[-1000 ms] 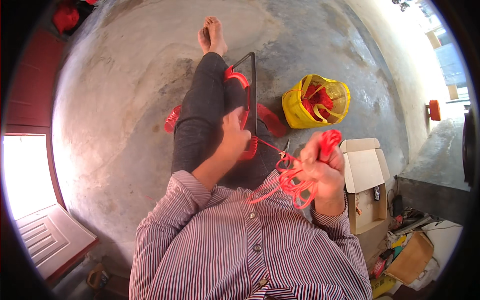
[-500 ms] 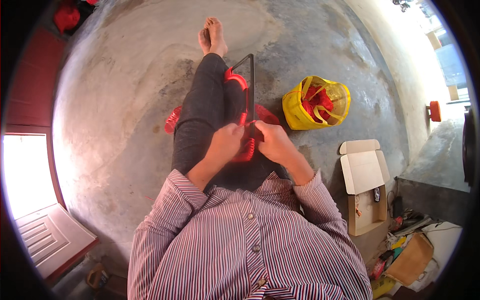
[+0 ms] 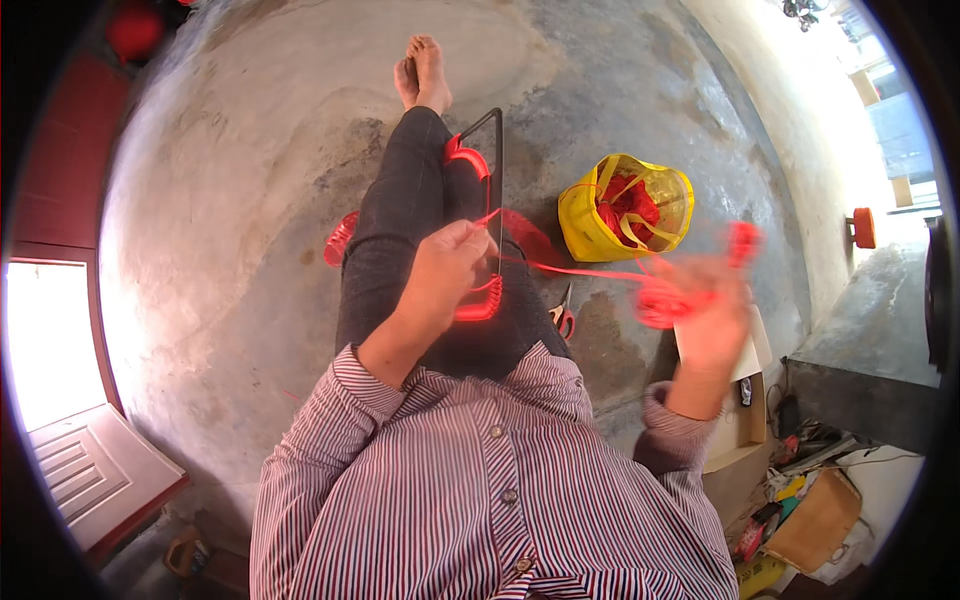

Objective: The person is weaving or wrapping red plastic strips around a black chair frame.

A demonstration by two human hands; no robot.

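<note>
A thin black metal frame [image 3: 499, 150] rests on my lap, its lower end and left side wound in red cord [image 3: 484, 306]. Beside the frame's long bar, my left hand [image 3: 440, 275] is closed, pinching a piece of the red cord between thumb and fingers. Well out to the right, my right hand [image 3: 715, 320] grips a loose bundle of red cord [image 3: 663, 302], smeared by motion. A strand [image 3: 580, 271] stretches between that bundle and the frame. Scissors [image 3: 565, 318] with red handles lie by my right thigh.
On the floor to the right stands a yellow bag [image 3: 580, 215] with red cord inside. An opened cardboard box [image 3: 735, 440] lies partly behind my right arm. Beyond it is a pile of odds and ends [image 3: 800, 510]. Red plastic [image 3: 340, 238] shows beside my legs.
My right hand has moved from the frame far out to the right, drawing the red cord out in a long strand. My left hand stays by the frame. The scissors have come into view.
</note>
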